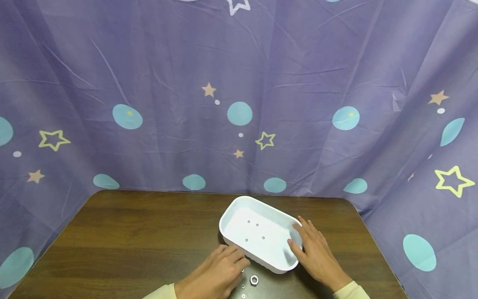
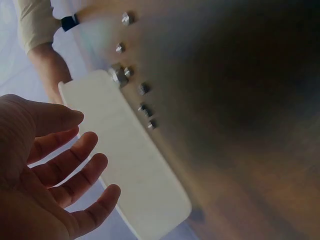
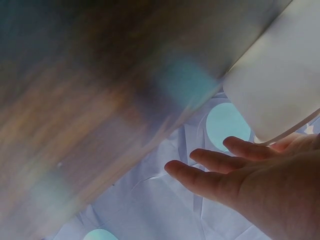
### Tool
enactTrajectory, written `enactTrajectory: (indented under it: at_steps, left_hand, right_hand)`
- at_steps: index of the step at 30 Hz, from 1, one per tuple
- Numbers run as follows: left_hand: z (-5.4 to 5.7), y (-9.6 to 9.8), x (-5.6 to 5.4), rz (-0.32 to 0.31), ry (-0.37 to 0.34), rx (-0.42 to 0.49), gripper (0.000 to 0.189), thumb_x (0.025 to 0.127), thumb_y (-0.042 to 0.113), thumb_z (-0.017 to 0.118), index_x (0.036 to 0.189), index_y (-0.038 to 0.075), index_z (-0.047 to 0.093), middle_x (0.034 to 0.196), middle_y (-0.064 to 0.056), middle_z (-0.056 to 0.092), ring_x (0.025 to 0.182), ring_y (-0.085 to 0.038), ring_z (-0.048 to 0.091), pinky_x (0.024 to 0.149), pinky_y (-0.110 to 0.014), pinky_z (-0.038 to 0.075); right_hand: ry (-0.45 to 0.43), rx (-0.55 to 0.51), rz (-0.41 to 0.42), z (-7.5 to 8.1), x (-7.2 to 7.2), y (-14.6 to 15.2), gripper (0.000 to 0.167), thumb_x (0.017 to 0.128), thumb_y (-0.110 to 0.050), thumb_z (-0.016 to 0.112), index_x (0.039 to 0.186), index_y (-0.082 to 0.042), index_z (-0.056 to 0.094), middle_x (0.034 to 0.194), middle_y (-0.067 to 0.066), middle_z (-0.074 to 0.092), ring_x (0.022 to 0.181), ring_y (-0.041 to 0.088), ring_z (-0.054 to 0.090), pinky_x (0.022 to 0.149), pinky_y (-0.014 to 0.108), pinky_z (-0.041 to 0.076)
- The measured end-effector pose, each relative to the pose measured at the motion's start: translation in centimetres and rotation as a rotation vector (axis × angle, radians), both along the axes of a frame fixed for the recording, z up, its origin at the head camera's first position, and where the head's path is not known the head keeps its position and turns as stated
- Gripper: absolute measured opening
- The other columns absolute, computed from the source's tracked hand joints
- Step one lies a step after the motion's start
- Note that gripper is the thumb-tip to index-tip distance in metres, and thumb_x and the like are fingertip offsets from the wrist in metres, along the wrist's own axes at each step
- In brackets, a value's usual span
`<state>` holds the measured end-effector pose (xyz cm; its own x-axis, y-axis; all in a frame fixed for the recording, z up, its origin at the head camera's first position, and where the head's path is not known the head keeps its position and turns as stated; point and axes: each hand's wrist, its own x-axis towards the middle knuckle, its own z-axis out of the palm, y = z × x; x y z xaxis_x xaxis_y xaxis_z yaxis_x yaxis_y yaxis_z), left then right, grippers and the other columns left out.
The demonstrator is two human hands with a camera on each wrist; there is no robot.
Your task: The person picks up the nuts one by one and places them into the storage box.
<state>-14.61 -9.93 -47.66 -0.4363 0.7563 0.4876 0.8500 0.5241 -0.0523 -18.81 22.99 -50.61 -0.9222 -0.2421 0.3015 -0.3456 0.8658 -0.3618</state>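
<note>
White, shallow, round-cornered plastic-looking tub [image 1: 276, 247] is sitting at a slant between your two grips, on the dark brown wood-look worktop [image 1: 123, 232]. Your left grip [image 1: 224, 265] is right by its near long side, fingers loosely curved with the palm open. From the wrist view you're not visibly pinching anything, but I honestly can't tell if your fingertips touch the wall or just hang beside it. Your right grip [image 1: 317, 253] is wide: fingers spread and pretty straight around the tub's right end, thumb reaching over the inside. Can't tell how firmly it's touching there, part of it is hidden behind the tub in its own wrist view.

Inside the tub, ahead of your left grip, you've got four small silvery metal nuts [image 1: 263, 238] scattered on the floor, well apart from your right thumb. Outside, just to the right of your left grip, there's one bigger silvery hex nut [image 1: 251, 281], and a few little shiny metal pieces [image 2: 144, 89] sit near it in a loose line alongside the tub. Some are too blurry to name.

Past both grips hangs a purple fabric curtain [image 1: 179, 74] with teal blobs and stars, and you've got cream-coloured sleeves [image 1: 163, 292] behind each grip.
</note>
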Motion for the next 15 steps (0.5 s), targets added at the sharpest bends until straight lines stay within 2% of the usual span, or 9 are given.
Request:
enactTrajectory:
  at_steps: [2, 8, 12, 15]
  left_hand:
    - [-0.5, 0.0, 0.1, 0.003, 0.025, -0.014, 0.019, 0.088, 0.018, 0.085, 0.101, 0.021, 0.073, 0.096, 0.011, 0.065, 0.096, -0.009, 0.059, 0.080, -0.026, 0.048]
    - [-2.6, -0.1, 0.1, -0.009, 0.166, -0.060, 0.019, 0.081, 0.023, 0.088, 0.093, 0.025, 0.072, 0.092, 0.013, 0.067, 0.087, -0.006, 0.057, 0.072, -0.020, 0.040]
    - [-3.3, -0.3, 0.3, -0.004, 0.162, -0.112, 0.020, 0.080, 0.026, 0.088, 0.091, 0.027, 0.071, 0.090, 0.014, 0.066, 0.085, -0.004, 0.055, 0.070, -0.019, 0.036]
    - [-3.6, -0.5, 0.3, -0.003, 0.134, -0.141, 0.021, 0.080, 0.026, 0.089, 0.090, 0.027, 0.070, 0.089, 0.015, 0.064, 0.085, -0.004, 0.054, 0.070, -0.020, 0.034]
  right_hand:
    - [0.006, -0.002, 0.001, 0.0, 0.0, 0.0, 0.054, 0.108, -0.037, 0.068, 0.150, -0.003, 0.064, 0.164, 0.026, 0.051, 0.151, 0.056, 0.045, 0.112, 0.081, 0.038]
    - [0.009, -0.001, 0.004, 0.0, -0.1, 0.1, 0.054, 0.108, -0.038, 0.067, 0.149, -0.003, 0.064, 0.164, 0.027, 0.051, 0.151, 0.057, 0.045, 0.112, 0.081, 0.038]
    - [0.001, -0.005, 0.005, -0.1, 0.0, 0.0, 0.054, 0.108, -0.038, 0.067, 0.148, -0.002, 0.064, 0.164, 0.027, 0.050, 0.151, 0.057, 0.045, 0.113, 0.081, 0.037]
    - [-0.001, -0.006, 0.003, -0.1, 0.0, 0.0, 0.054, 0.108, -0.039, 0.067, 0.148, -0.002, 0.064, 0.164, 0.027, 0.050, 0.152, 0.056, 0.044, 0.113, 0.081, 0.037]
